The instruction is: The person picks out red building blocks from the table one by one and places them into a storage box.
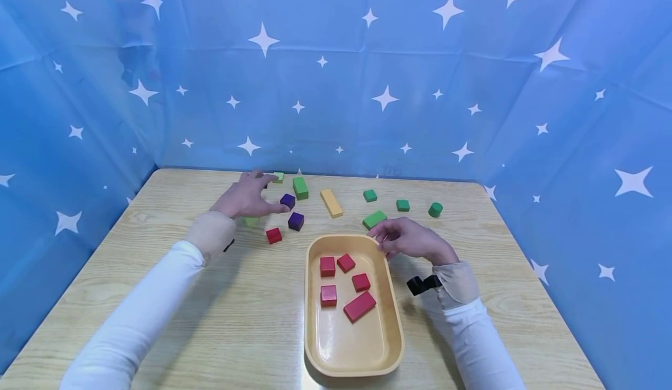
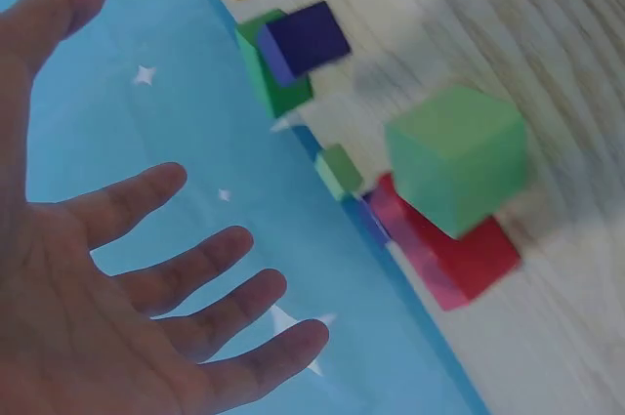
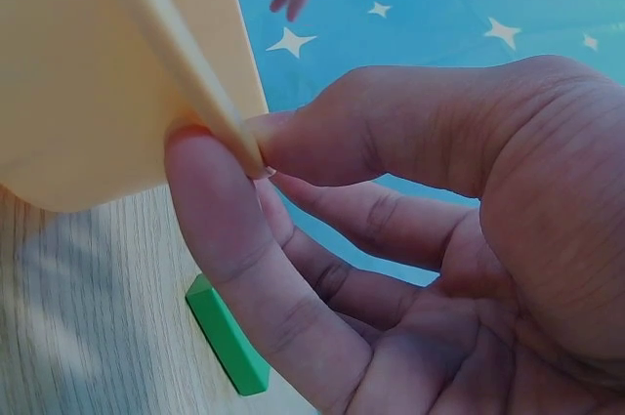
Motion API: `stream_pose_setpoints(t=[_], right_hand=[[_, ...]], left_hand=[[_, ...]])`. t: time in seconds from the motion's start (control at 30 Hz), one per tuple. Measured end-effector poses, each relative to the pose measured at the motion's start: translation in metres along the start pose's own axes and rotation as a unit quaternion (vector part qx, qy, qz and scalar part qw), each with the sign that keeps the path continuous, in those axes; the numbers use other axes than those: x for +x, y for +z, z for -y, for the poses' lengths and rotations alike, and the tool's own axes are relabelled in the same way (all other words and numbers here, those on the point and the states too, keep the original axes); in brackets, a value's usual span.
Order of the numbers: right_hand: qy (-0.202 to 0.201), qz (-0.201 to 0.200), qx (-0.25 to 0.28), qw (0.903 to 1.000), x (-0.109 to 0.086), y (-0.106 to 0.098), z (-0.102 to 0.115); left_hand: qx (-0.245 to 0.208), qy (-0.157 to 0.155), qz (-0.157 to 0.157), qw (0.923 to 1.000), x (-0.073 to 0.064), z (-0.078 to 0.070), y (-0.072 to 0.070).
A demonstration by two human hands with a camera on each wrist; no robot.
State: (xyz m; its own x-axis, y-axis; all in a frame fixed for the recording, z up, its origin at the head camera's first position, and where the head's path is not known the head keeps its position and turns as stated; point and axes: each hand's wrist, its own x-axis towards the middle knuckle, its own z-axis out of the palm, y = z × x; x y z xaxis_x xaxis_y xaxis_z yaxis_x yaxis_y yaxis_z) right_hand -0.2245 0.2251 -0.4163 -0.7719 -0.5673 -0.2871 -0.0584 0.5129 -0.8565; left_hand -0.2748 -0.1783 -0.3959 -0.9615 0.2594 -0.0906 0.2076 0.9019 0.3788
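Observation:
With fingers spread and nothing in its grasp, my left hand [image 1: 247, 196] hovers over the blocks at the back left. Near it lie two purple cubes [image 1: 296, 221], a red block [image 1: 274, 235] and a green block [image 1: 301, 188]. The left wrist view shows a light green cube [image 2: 457, 156] in front of a red block [image 2: 459, 264]. My right hand [image 1: 412, 238] pinches the rim of a pale orange tray [image 1: 310, 308] at its far right corner, thumb and finger on either side of the rim [image 3: 195, 73]. Several red blocks [image 1: 360, 306] lie inside the tray.
Behind the tray lie a yellow-orange block [image 1: 332, 203] and a green block [image 1: 374, 220]. Small dark green blocks [image 1: 370, 196] and a green cylinder [image 1: 435, 210] sit farther right. A blue star-patterned curtain [image 1: 336, 75] borders the wooden table [image 1: 220, 331].

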Motion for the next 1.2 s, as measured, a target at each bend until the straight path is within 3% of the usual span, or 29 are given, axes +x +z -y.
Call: stream_pose_setpoints(t=[0.3, 0.6, 1.0, 1.2], right_hand=[[0.000, -0.004, 0.002, 1.0000, -0.001, 0.000, -0.001], [0.009, -0.006, -0.002, 0.9999, -0.001, 0.001, 0.001], [0.006, -0.010, -0.004, 0.9999, -0.001, 0.000, 0.001], [0.010, -0.013, -0.006, 0.9998, -0.001, 0.000, 0.002]], left_hand=[[-0.004, -0.019, 0.021, 0.9996, 0.003, 0.020, 0.005], [0.000, -0.075, 0.059, 0.9954, 0.009, 0.038, 0.012], [0.027, -0.080, 0.079, 0.9933, 0.018, 0.046, 0.019], [0.024, -0.075, 0.055, 0.9953, 0.023, 0.047, 0.023]])
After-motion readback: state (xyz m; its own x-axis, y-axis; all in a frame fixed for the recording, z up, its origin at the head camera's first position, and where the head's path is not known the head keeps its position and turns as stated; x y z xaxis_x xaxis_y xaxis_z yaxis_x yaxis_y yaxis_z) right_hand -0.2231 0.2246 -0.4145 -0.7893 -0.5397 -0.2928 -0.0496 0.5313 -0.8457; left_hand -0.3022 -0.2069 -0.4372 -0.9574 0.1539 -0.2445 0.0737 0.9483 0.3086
